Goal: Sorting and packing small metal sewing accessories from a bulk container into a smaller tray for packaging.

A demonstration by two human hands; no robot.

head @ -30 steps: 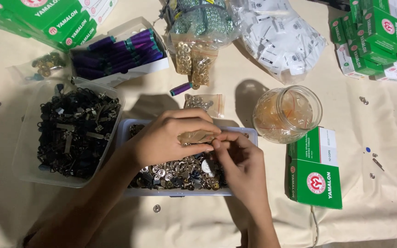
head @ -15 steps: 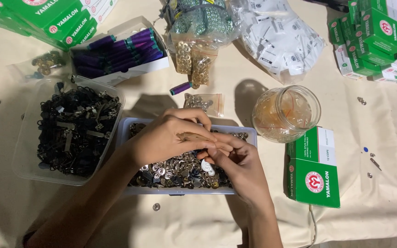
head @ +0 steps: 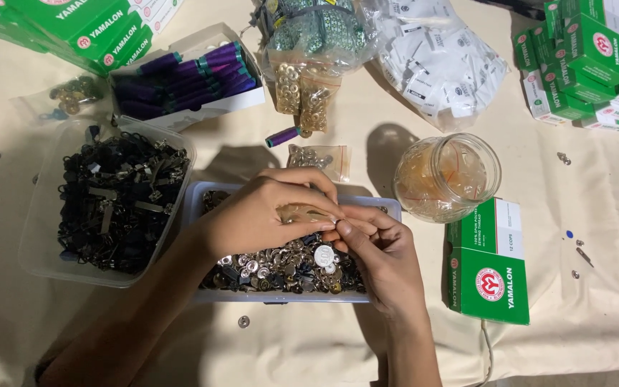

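Hands met over a clear tray [head: 193,208] of mixed metal buttons [head: 288,266] at the middle of the desk [head: 596,287]. The left hand [head: 263,215] came in from the near left and pinched a small clear bag [head: 301,213] between thumb and fingers, closed on it. The right hand [head: 377,247] rose from the near edge, its fingertips [head: 344,229] closed on the bag's right end, so both hands held the bag just above the buttons. What the bag contained could not be made out. One larger white button [head: 323,254] lay on the heap just below the fingers. Left of the tray, touching it, stood a clear tub [head: 37,215] full of black zipper pulls [head: 120,201]. Right of the tray, just beside its far corner, stood a glass jar [head: 447,178] with pale orange contents, and near that a green box [head: 490,261] lay flat on the cloth. Farther back sat an open box of purple thread spools [head: 180,79], with one loose spool [head: 282,136] beyond the tray and a small packet of snaps [head: 317,159] just past the hands. Bags of brass rings [head: 301,89] and white tags [head: 438,61] lay at the far side, with stacks of green boxes [head: 589,57] at the far right and more at the far left. A few loose snaps [head: 243,322] lay scattered on the cloth.
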